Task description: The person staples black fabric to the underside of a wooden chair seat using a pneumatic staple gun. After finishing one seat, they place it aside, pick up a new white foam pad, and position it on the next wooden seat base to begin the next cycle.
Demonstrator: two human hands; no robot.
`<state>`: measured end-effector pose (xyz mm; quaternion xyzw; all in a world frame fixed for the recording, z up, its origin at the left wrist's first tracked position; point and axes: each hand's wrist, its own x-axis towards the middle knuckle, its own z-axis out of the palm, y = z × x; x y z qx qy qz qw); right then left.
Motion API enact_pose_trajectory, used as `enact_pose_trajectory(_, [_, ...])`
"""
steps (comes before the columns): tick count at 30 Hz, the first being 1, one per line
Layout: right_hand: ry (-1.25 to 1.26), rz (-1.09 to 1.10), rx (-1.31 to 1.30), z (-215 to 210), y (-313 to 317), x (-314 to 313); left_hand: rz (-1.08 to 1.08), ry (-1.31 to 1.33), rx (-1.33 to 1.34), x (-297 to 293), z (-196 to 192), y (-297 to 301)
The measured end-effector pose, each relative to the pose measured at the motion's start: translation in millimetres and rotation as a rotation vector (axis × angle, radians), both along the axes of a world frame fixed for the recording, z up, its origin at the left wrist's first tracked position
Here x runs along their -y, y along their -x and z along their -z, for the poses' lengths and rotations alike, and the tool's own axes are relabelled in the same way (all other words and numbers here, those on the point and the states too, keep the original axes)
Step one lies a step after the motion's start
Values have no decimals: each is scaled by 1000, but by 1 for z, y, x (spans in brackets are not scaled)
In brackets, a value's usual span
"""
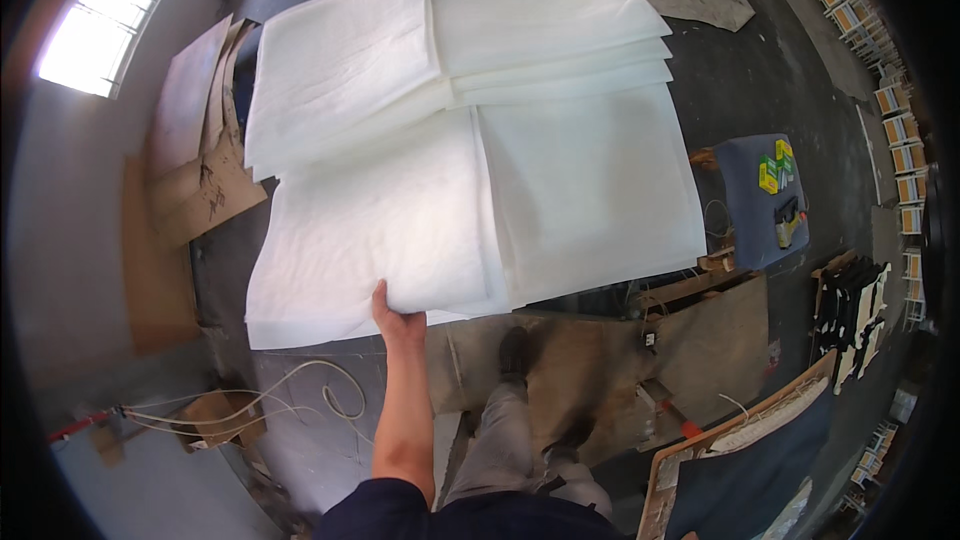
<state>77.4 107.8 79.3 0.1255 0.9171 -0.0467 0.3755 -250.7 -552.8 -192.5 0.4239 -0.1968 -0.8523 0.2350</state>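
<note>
Large white, soft-looking padding sheets (590,180) lie in overlapping layers in front of me, with more folded back across their far part. My left hand (397,318) grips the near edge of the upper left sheet (390,210), thumb on top and the other fingers hidden beneath it. At the lower right, close to my body, a wood-edged panel covered in dark cloth (750,465) stands tilted. A tiny skin-coloured patch shows at the bottom edge beside this panel; it may be my right hand, but no fingers can be made out.
On the right, a blue-topped stand (745,190) carries small yellow-green boxes (768,174) and a black-and-yellow tool (790,223). Cardboard sheets (190,100) lean at the left. A pale hose (340,390) loops over the floor near an open carton (222,418). Stacked chairs (905,160) line the far right.
</note>
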Motion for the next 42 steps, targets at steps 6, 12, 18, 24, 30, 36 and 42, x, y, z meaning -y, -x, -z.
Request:
enact_pose_trajectory(6, [44, 4, -109, -2, -15, -10, 24, -43, 74, 7, -30, 28])
enact_pose_trajectory(12, [112, 76, -229, 15, -32, -29, 114, 121, 145, 63, -176, 61])
enact_pose_trajectory(18, [296, 131, -353, 41, -49, -52, 90, 273, 33, 24, -323, 15])
enact_pose_trajectory(24, [453, 98, -529, 46, -35, -59, 156, 314, -13, -55, -435, -37])
enact_pose_trajectory(30, [540, 105, -554, 46, -32, -64, 346, 374, -52, -127, -481, -64])
enact_pose_trajectory(36, [535, 134, -693, 49, -35, -57, 578, 476, -188, -191, -495, -72])
enact_pose_trajectory(42, [522, 161, -752, 51, -41, -52, 804, 417, -199, -246, -485, -95])
